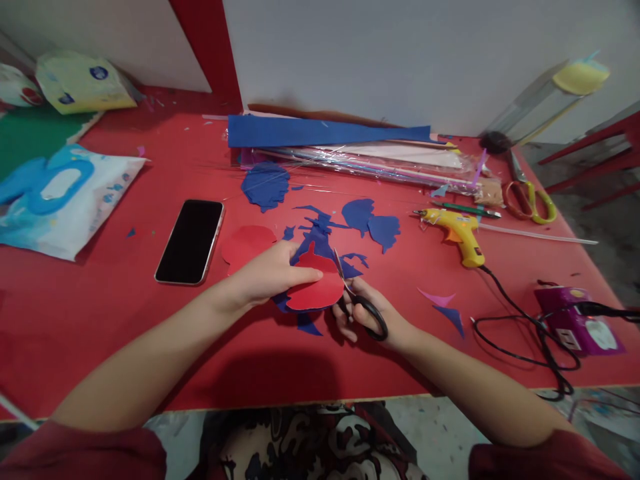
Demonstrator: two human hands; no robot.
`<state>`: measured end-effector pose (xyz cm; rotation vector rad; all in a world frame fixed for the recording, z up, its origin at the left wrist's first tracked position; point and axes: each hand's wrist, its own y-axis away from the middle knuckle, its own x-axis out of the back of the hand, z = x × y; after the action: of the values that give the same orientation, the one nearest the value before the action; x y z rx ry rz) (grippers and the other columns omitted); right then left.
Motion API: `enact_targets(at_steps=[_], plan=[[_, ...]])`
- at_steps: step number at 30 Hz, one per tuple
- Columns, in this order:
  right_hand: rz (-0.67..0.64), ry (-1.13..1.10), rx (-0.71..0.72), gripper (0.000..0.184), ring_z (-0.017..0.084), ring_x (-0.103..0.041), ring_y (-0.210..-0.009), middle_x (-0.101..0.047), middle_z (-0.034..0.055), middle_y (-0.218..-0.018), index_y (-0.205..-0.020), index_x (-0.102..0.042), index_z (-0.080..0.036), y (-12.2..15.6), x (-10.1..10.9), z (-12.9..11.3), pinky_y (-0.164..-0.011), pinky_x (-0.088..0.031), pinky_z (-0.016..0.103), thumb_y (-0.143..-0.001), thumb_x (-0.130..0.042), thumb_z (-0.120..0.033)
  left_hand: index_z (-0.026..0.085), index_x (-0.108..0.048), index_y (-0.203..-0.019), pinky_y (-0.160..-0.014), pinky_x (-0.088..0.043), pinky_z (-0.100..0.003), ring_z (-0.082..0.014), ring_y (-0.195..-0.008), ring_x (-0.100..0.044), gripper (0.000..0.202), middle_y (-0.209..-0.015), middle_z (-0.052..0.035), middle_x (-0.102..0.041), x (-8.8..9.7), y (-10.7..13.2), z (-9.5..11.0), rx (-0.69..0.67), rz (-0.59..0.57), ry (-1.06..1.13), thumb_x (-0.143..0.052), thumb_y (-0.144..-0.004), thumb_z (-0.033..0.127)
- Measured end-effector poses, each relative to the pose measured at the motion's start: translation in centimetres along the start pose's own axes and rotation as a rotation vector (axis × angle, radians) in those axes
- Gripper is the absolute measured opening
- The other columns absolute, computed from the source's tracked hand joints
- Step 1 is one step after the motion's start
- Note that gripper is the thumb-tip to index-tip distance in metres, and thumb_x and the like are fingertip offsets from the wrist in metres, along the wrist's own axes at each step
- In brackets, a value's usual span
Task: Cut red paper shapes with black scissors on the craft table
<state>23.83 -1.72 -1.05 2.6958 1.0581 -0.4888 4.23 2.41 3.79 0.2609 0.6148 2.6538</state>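
My left hand [275,273] pinches a red cut-out shape [315,287] with a wavy edge and a small stem-like point, its thumb lying on top. Dark blue sheet shows beneath the red piece, partly hidden by it. My right hand [370,310] holds black-handled scissors [373,317], their blades at the red shape's right edge. Another red piece [247,243] lies beside my left wrist. Blue cut-outs [265,187] and a pair of blue leaf-like pieces [373,223] rest beyond my hands, with blue scraps [310,325] around them.
A phone [191,241] lies to the left, near a wipes pack [70,200]. Blue strips [325,131] and plastic-wrapped sticks line the back. At right are a yellow glue gun [455,233], a cutter [470,210], more scissors [530,197] and a corded purple box [575,320].
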Motion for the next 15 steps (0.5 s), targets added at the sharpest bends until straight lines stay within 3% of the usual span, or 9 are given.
enact_targets(at_steps=[8, 15], plan=[[-0.004, 0.014, -0.05, 0.043, 0.007, -0.043, -0.04, -0.045, -0.0086, -0.059, -0.087, -0.035, -0.022, -0.06, -0.08, -0.22, -0.044, -0.035, 0.023, -0.078, -0.057, -0.058, 0.015, -0.053, -0.064, -0.052, -0.037, -0.023, -0.0095, -0.053, -0.046, 0.014, -0.059, 0.0042, -0.052, 0.56, 0.34, 0.68, -0.041, -0.078, -0.089, -0.063, -0.066, 0.025], [-0.033, 0.023, -0.015, 0.04, 0.008, -0.043, -0.042, -0.045, -0.0076, -0.058, -0.087, -0.036, -0.021, -0.05, -0.14, -0.09, -0.045, -0.035, 0.024, -0.081, -0.054, -0.056, 0.016, -0.05, -0.062, -0.049, -0.034, -0.022, -0.0096, -0.054, -0.044, 0.016, -0.059, 0.0039, -0.049, 0.6, 0.37, 0.79, -0.047, -0.086, -0.155, -0.061, -0.067, 0.026]])
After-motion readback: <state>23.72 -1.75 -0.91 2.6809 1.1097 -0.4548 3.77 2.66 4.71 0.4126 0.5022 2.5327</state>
